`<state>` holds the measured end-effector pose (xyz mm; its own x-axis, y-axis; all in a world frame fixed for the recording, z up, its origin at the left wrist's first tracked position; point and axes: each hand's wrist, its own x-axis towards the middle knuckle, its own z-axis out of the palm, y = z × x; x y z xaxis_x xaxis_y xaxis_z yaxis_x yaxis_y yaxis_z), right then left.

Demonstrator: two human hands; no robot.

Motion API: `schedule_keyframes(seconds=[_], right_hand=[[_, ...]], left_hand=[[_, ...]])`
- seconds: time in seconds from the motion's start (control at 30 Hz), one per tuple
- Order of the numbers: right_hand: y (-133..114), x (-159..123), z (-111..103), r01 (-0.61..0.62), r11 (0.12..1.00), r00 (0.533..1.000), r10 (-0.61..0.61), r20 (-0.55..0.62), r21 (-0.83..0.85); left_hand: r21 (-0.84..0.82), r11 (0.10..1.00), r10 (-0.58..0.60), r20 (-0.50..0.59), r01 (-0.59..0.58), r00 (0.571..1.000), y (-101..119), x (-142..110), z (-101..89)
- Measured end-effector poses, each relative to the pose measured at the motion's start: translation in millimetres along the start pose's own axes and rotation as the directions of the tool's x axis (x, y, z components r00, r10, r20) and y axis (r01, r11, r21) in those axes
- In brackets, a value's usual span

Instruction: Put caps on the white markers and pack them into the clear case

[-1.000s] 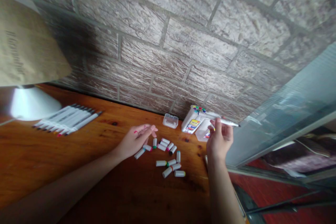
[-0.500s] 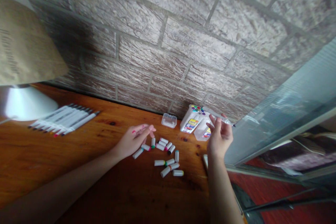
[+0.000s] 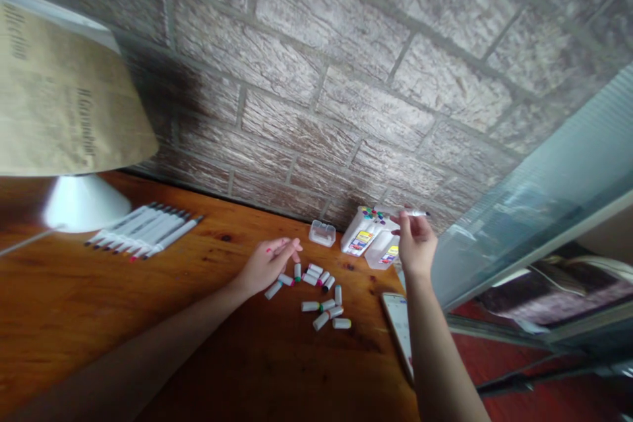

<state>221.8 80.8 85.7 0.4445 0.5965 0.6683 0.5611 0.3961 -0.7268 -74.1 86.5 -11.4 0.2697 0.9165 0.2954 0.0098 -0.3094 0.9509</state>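
Observation:
My right hand (image 3: 416, 247) is raised over the clear plastic marker boxes, its fingers closed on a white marker (image 3: 418, 213) that lies nearly level with its dark end to the right. Below it stand a box packed with colour-tipped markers (image 3: 359, 232) and a second clear box (image 3: 382, 252). My left hand (image 3: 271, 264) hovers by the loose marker caps, thumb and fingers drawn together; whatever they hold, if anything, is hidden. Pink marks show on this hand. Several white marker caps with coloured ends, among them a green-ended cap (image 3: 297, 271), are scattered on the wooden table (image 3: 232, 356).
A row of white markers (image 3: 143, 231) lies at the left, beside a lamp (image 3: 82, 204) with a printed shade. A small clear case (image 3: 322, 233) sits near the brick wall (image 3: 297, 132). A phone (image 3: 398, 330) rests at the table's right edge, partly behind my right forearm.
The head view has shifted left, showing more of the lamp and phone. My right hand has turned and the marker in it now lies more level. My left hand keeps its pose near the caps.

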Motion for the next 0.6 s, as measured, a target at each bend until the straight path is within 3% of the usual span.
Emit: schedule_keyframes(seconds=[0.17, 0.33, 0.6], right_hand=[[-11.7, 25.4, -12.6, 0.046, 0.957, 0.981, 0.011, 0.194, -0.287], [-19.9, 39.1, -11.3, 0.047, 0.962, 0.968, 0.023, 0.251, -0.270], [-22.0, 46.1, -11.4, 0.128, 0.856, 0.940, 0.057, 0.337, -0.501]], left_hand=[[-0.004, 1.000, 0.030, 0.007, -0.030, 1.000, -2.3, -1.9, 2.1], [-0.021, 1.000, 0.011, 0.022, -0.010, 1.000, 0.9, -3.9, 3.6], [-0.018, 0.999, 0.036, 0.027, -0.035, 0.999, -0.5, -2.5, 2.5]])
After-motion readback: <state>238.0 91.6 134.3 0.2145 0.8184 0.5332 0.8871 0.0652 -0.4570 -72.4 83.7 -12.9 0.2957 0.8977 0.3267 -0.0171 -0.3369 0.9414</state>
